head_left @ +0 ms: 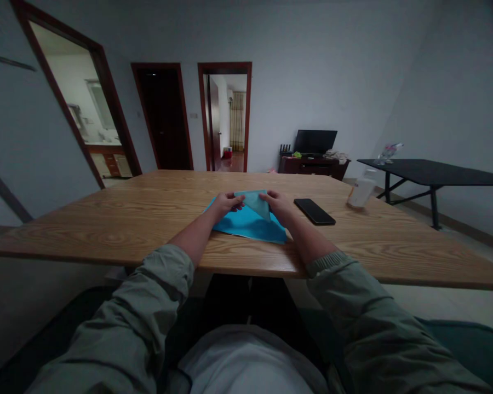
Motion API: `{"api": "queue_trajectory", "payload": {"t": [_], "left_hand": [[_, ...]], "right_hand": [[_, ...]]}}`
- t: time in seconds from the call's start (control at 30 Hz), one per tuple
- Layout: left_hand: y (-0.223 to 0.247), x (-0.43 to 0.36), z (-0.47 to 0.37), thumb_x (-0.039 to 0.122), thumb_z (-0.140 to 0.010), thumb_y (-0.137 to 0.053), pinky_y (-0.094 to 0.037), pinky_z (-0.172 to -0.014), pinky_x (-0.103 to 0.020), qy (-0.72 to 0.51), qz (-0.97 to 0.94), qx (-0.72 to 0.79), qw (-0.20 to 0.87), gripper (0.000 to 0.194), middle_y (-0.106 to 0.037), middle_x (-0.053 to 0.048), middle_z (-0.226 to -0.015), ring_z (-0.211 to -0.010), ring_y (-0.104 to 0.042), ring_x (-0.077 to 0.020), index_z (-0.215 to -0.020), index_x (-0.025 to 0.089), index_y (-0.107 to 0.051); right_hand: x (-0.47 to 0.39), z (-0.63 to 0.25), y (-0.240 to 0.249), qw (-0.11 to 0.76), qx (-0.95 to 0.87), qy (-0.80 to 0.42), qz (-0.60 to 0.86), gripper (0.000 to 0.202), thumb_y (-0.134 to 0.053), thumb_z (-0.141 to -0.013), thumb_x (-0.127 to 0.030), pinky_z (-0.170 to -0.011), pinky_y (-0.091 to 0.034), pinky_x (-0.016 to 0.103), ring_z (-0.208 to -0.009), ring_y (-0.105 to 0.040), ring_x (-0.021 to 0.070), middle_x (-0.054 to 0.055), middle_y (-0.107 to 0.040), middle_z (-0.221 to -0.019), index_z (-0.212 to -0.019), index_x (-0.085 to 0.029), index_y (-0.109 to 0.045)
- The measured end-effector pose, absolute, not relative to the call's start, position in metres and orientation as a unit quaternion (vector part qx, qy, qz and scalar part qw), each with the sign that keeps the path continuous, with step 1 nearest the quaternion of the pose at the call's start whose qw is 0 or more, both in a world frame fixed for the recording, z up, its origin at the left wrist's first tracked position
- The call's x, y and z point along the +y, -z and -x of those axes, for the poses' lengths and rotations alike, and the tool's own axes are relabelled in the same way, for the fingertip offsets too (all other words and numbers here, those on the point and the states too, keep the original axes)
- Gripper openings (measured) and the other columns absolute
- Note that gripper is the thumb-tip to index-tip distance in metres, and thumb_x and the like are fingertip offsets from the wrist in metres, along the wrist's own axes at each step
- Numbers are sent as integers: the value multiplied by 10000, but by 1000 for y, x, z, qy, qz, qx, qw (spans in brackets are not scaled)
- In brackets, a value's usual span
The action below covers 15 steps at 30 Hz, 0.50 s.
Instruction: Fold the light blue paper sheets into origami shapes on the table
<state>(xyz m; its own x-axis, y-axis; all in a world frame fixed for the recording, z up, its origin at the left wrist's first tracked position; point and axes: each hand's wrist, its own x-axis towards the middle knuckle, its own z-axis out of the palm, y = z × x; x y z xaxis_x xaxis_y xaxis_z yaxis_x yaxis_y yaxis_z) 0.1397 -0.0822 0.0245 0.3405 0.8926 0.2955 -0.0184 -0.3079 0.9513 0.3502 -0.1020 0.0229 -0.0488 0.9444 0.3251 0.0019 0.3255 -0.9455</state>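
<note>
Between my two hands is a light-blue folded sheet (254, 201), thin like paper, with a pointed lower corner. My left hand (228, 203) pinches its left end, and my right hand (278, 204) grips the upper right corner. Beneath it a brighter blue sheet (246, 225) lies flat on the wooden table (148, 219). Whether the two sheets are joined, I cannot tell. My fingers partly cover the folded sheet's ends.
Right of my right hand lies a black phone (314, 212). Farther right stands a clear plastic bottle (361, 190) with a white cap. A black folding table (439, 172) is beyond the table's right side, and a television (315, 142) stands by the far wall.
</note>
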Motion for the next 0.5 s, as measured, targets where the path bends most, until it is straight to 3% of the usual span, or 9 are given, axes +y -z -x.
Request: {"api": "queue_trajectory", "payload": {"t": [0.1, 0.2, 0.33, 0.5], "left_hand": [[-26, -87, -144, 549, -638, -716, -430, -544, -205, -475, -649, 313, 506, 458, -673, -54, -829, -592, -585, -85, -822, 140, -625], [-26, -95, -152, 564, -638, -712, -452, -551, -220, -404, -702, 309, 498, 496, -681, -79, -889, -624, -626, -118, -884, 140, -636], [-23, -96, -161, 625, -681, -639, -455, -509, -241, -377, -718, 319, 490, 533, -687, -108, -844, -578, -649, -159, -837, 116, -618], [-24, -89, -159, 605, -686, -638, -455, -492, -238, -421, -691, 329, 487, 496, -668, -67, -713, -554, -637, -156, -805, 125, -607]], "right_hand": [[-107, -345, -27, 570, -567, -454, 385, 372, -702, -662, -489, -532, -412, 228, -563, -511, 108, -29, -567, -666, -831, -181, -581], [-111, -340, -30, 566, -571, -469, 366, 366, -691, -673, -498, -566, -438, 243, -581, -534, 121, -28, -565, -660, -821, -193, -553], [-111, -339, -30, 569, -562, -471, 373, 344, -672, -683, -495, -612, -466, 257, -643, -562, 134, -21, -581, -698, -814, -200, -553], [-106, -342, -26, 554, -589, -413, 418, 342, -615, -722, -523, -613, -464, 250, -688, -567, 137, -1, -587, -724, -780, -190, -568]]}}
